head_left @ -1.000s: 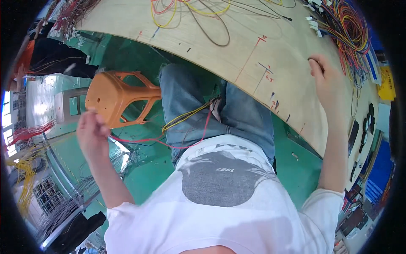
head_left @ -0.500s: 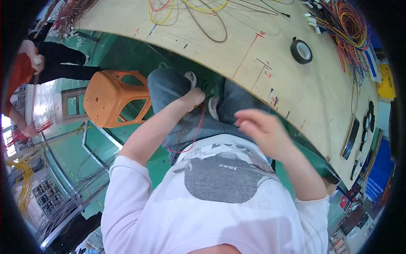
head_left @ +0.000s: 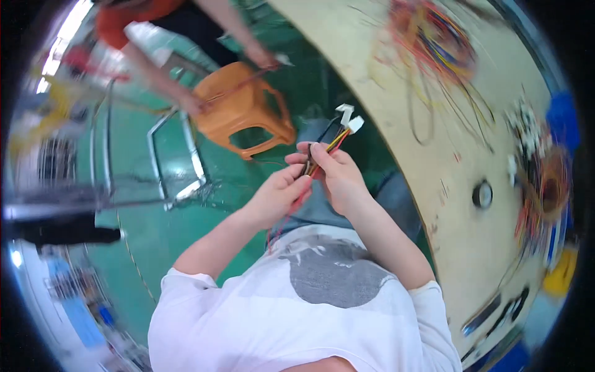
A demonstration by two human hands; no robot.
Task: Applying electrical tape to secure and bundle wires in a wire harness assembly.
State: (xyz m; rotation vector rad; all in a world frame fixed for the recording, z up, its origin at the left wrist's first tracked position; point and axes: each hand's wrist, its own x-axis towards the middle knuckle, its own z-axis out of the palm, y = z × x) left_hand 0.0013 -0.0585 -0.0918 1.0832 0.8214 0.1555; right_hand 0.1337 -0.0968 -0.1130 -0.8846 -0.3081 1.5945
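Note:
Above my lap, both hands are closed round a bundle of wires [head_left: 335, 142] in yellow, red, black and brown. White plastic connectors [head_left: 355, 124] stick out past my fingers at its upper end. My left hand [head_left: 282, 193] pinches the lower part of the bundle, and a reddish length hangs below it toward my shirt. Beside it, my right hand [head_left: 343, 180] grips the wires closer to the connectors, its thumb on top. My fingers hide the middle of the bundle.
On the wooden table [head_left: 396, 118] to the right lie coiled coloured wires [head_left: 437, 40], a black tape roll [head_left: 482, 194] and another wire bundle [head_left: 550, 186]. An orange stool [head_left: 232, 108] stands ahead on the left. A co-worker's hands [head_left: 197, 104] hold wires over it. Metal frames [head_left: 158, 164] stand left.
Both my hands have come together with the wire bundle raised between them; my right hand was empty before. My view has swung left, and the co-worker now appears by the stool.

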